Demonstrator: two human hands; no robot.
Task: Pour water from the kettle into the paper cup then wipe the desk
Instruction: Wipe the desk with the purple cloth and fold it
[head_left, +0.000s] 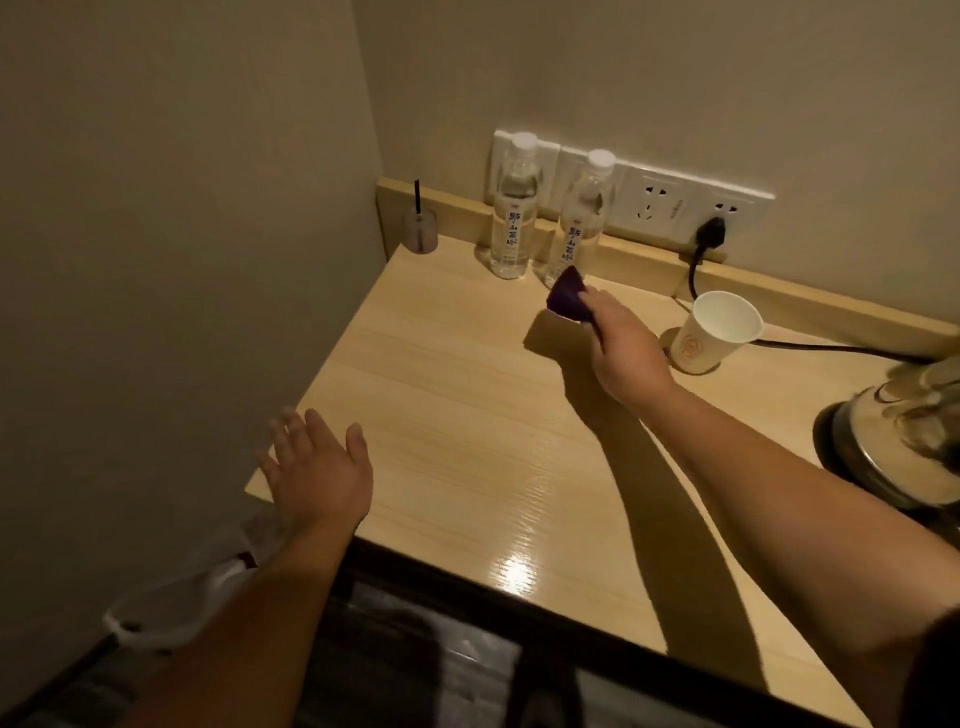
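A light wooden desk fills the middle of the view. My right hand grips a dark purple cloth and holds it on or just above the desk, in front of the right water bottle. The white paper cup stands upright just right of that hand, near the back ledge. I cannot see whether it holds water. The metal kettle sits on its base at the right edge, partly cut off. My left hand hovers open over the desk's front left corner, fingers spread, holding nothing.
Two clear water bottles stand at the back by the wall sockets. A small plastic cup with a black stick sits in the back left corner. A black power cord runs along the ledge towards the kettle.
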